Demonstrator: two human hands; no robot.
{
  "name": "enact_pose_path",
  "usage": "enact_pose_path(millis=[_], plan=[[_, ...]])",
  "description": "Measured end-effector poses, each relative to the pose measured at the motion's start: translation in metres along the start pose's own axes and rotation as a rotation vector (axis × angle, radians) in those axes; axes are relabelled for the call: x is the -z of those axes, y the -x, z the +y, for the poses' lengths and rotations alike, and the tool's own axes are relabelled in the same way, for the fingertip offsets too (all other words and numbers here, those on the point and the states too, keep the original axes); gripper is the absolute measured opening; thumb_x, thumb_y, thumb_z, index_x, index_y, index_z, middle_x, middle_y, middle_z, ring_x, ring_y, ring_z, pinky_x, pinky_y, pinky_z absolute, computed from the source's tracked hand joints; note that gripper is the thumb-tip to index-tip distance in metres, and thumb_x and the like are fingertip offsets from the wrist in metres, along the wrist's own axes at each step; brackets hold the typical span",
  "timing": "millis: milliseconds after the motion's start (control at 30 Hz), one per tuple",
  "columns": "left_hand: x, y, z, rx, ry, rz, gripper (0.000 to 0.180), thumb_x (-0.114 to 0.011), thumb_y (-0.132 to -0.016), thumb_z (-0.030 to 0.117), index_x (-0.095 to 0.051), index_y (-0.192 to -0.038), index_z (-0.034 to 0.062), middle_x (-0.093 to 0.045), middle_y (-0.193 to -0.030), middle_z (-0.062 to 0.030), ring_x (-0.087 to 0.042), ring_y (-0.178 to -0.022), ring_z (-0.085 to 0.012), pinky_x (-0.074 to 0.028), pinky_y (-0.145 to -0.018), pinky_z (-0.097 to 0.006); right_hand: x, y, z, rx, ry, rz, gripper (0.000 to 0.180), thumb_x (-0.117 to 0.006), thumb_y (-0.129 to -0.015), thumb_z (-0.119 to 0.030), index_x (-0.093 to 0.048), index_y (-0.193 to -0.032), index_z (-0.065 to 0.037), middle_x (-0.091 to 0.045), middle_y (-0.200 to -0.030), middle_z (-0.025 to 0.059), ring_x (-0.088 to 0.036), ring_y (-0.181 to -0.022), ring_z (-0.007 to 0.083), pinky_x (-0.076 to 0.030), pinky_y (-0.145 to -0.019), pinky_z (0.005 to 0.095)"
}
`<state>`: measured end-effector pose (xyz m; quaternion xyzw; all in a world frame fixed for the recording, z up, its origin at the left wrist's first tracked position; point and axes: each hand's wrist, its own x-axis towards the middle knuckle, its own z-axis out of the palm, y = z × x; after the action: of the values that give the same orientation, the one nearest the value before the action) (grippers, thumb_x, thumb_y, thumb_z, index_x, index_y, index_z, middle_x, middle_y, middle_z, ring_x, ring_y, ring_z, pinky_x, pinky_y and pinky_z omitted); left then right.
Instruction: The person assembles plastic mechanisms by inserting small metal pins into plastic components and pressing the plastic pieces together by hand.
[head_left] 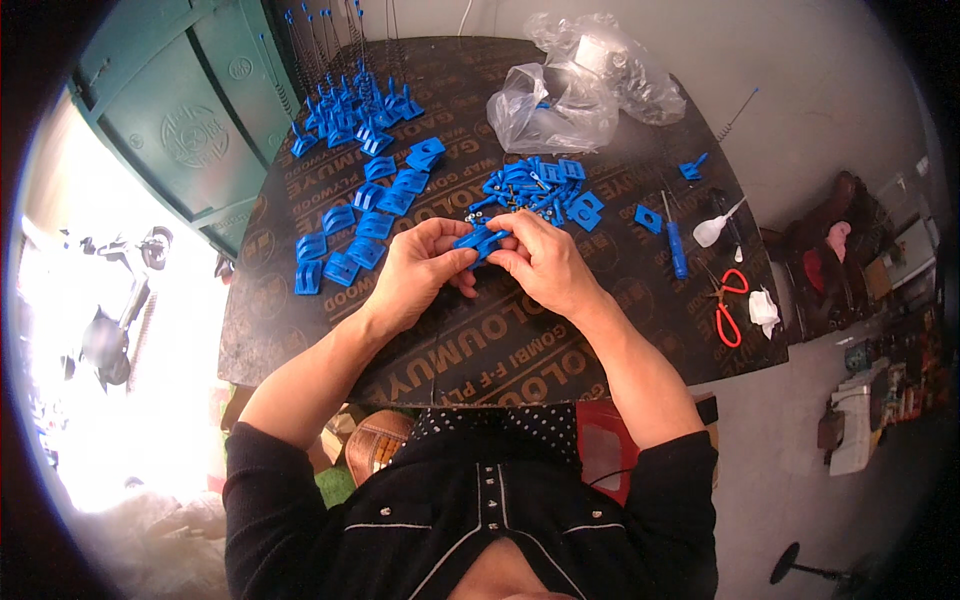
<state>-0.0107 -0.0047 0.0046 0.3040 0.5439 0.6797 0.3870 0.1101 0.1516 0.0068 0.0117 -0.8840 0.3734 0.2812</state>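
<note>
Over the middle of the dark plywood table (400, 375), my left hand (420, 262) and my right hand (545, 262) meet around a small blue plastic part (478, 240). Both hands pinch it between thumb and fingers, one from each side. The fingers hide much of its shape. Just beyond my hands lies a pile of small blue plastic pieces (530, 185), some with metal bits among them. To the left, rows of blue curved plastic brackets (372, 225) lie spread on the tabletop.
Blue bases with upright black springs (350, 105) crowd the far left. Clear plastic bags (560, 110) lie at the back. On the right are a blue-handled screwdriver (676, 250), a white squeeze bottle (712, 230), red-handled pliers (728, 310) and a crumpled white tissue (764, 313).
</note>
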Motion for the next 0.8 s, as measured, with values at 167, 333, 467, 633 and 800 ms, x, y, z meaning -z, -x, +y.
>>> enact_pose_path(millis=[167, 333, 467, 633, 800], plan=[[-0.003, 0.0004, 0.0005, -0.001, -0.006, 0.009, 0.025, -0.061, -0.09, 0.001, -0.052, -0.112, -0.0072, -0.065, -0.086, -0.0096, -0.063, -0.068, -0.0134, -0.056, -0.059, -0.027, 0.0007, 0.0, -0.0022, -0.02, -0.014, 0.016, 0.032, -0.072, -0.078, 0.001, -0.058, -0.107, 0.0, -0.062, -0.094, 0.0082, -0.062, -0.075, 0.0155, -0.052, -0.065, 0.0273], [-0.0026, 0.0004, -0.0016, -0.018, -0.032, 0.025, 0.024, -0.06, -0.09, 0.001, -0.052, -0.111, -0.0069, -0.065, -0.084, -0.0093, -0.063, -0.067, -0.0132, -0.057, -0.059, -0.027, -0.0001, -0.0001, -0.0041, -0.024, -0.009, 0.013, 0.032, -0.072, -0.078, 0.001, -0.058, -0.107, 0.0, -0.062, -0.093, 0.0081, -0.062, -0.075, 0.0153, -0.052, -0.064, 0.0275], [-0.0028, 0.0005, -0.0011, -0.007, -0.031, 0.03, 0.024, -0.06, -0.09, 0.0, -0.052, -0.111, -0.007, -0.065, -0.083, -0.0092, -0.063, -0.066, -0.0133, -0.057, -0.058, -0.027, 0.0002, 0.0001, -0.0022, 0.028, 0.058, 0.005, 0.032, -0.072, -0.078, 0.0, -0.058, -0.106, -0.001, -0.061, -0.092, 0.0093, -0.063, -0.073, 0.0173, -0.052, -0.064, 0.0289], [-0.0036, 0.0007, 0.0008, 0.013, -0.027, 0.031, 0.024, -0.06, -0.09, 0.001, -0.052, -0.11, -0.0073, -0.064, -0.082, -0.0093, -0.063, -0.065, -0.0134, -0.057, -0.057, -0.027, 0.0014, -0.0006, -0.0015, 0.109, 0.155, 0.012, 0.028, -0.071, -0.078, 0.001, -0.057, -0.102, -0.002, -0.06, -0.091, 0.0105, -0.064, -0.073, 0.021, -0.052, -0.063, 0.0314], [-0.0038, 0.0006, 0.0005, 0.011, -0.034, 0.035, 0.024, -0.06, -0.089, 0.001, -0.053, -0.11, -0.0076, -0.064, -0.081, -0.0092, -0.063, -0.065, -0.0135, -0.057, -0.057, -0.027, 0.0001, -0.0012, -0.0026, 0.125, 0.102, 0.018, 0.026, -0.07, -0.078, 0.002, -0.057, -0.1, -0.001, -0.059, -0.09, 0.0111, -0.065, -0.074, 0.0225, -0.054, -0.065, 0.0329]])
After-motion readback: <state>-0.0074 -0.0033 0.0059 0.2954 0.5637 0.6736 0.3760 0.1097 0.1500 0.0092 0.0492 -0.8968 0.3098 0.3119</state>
